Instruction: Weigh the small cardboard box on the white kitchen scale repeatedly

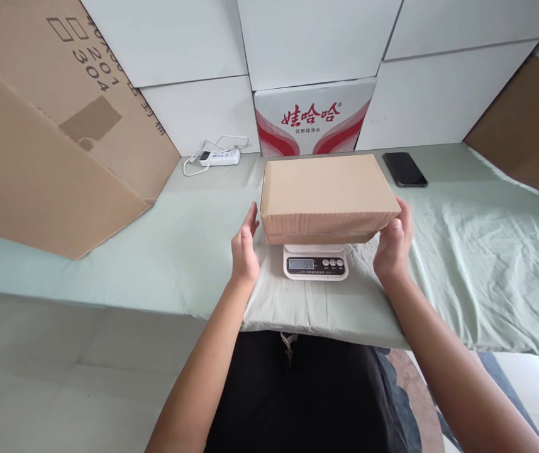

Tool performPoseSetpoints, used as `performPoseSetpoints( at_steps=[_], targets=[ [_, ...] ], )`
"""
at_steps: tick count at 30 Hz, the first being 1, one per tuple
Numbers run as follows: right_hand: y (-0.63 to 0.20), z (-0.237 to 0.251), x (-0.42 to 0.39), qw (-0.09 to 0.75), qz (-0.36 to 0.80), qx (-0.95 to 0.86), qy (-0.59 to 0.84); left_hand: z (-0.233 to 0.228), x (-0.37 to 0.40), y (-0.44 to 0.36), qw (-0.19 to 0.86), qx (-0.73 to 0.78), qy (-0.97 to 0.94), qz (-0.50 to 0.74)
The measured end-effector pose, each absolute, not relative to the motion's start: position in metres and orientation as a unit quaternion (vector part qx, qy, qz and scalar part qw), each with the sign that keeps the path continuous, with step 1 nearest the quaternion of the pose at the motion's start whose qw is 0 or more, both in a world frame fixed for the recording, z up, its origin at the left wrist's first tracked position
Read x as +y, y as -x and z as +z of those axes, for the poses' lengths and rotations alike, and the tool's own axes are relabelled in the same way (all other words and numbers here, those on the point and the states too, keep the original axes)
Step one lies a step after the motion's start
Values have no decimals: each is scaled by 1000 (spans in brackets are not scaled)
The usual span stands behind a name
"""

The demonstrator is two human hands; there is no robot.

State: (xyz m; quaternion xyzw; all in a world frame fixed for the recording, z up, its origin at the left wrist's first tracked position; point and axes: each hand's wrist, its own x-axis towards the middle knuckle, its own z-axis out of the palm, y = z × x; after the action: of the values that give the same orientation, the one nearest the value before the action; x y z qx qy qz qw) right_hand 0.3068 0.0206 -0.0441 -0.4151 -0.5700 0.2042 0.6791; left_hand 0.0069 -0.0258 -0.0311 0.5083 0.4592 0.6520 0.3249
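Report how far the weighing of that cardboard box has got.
Done: the cardboard box sits on the small scale, whose display is lit, though the digits are too blurred to read. In hand: the left hand is open beside the box's left end; the right hand is at its right end, contact unclear. Left: the box is not yet off the scale.

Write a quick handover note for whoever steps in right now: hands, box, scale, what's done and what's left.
Left hand: open, flat beside the box's left end, touching or nearly so.
Right hand: open, cupped against the box's right end; no closed grip.
Box: closed cardboard, sitting on the scale on the cloth-covered table.
Done: box is on the scale, and the display is lit; digits too small to read surely.
Left: let go fully and read the weight.
Nearby: phone at back right, power strip at back left.
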Motion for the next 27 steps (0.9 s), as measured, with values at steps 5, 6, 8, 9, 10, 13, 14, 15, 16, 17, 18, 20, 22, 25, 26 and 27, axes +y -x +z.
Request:
performPoseSetpoints(
  at_steps=[5, 6, 8, 9, 10, 13, 14, 15, 16, 17, 18, 20, 22, 25, 26, 27],
  targets=[
    [-307, -45, 23, 680, 206, -568, 416, -31, -26, -6, 327, 463, -512, 646],
    [-308, -45, 23, 680, 207, -566, 418, -31, -26, -6, 327, 461, -513, 645],
    [-308, -45, 23, 678, 208, -564, 424, -31, -25, -6, 326, 460, -516, 645],
    [-308, -45, 23, 677, 208, -563, 426, -31, -25, -6, 325, 460, -516, 645],
    [-307, -44, 22, 676, 207, -563, 427, -31, -25, -6, 325, 460, -515, 646],
    [-307, -43, 21, 676, 208, -566, 424, -32, -25, -7, 326, 459, -512, 649],
    [-306, -43, 21, 676, 209, -567, 421, -32, -25, -7, 327, 457, -511, 650],
    [-306, -43, 21, 677, 209, -568, 418, -32, -25, -7, 329, 455, -511, 651],
    [-306, -43, 21, 678, 209, -569, 416, -32, -25, -7, 330, 453, -511, 652],
    [-306, -43, 21, 679, 208, -569, 415, -31, -25, -7, 331, 452, -511, 652],
    [-307, -43, 21, 679, 207, -568, 416, -31, -25, -7, 331, 453, -511, 652],
    [-307, -44, 21, 677, 206, -568, 421, -30, -25, -7, 330, 455, -512, 649],
    [-307, -44, 22, 675, 204, -568, 425, -29, -26, -7, 330, 457, -513, 647],
    [-308, -44, 22, 676, 203, -570, 420, -29, -26, -8, 334, 455, -513, 647],
    [-308, -45, 23, 678, 202, -571, 418, -29, -25, -8, 336, 453, -512, 648],
    [-309, -45, 23, 679, 202, -571, 415, -29, -25, -8, 337, 452, -511, 649]
  ],
)
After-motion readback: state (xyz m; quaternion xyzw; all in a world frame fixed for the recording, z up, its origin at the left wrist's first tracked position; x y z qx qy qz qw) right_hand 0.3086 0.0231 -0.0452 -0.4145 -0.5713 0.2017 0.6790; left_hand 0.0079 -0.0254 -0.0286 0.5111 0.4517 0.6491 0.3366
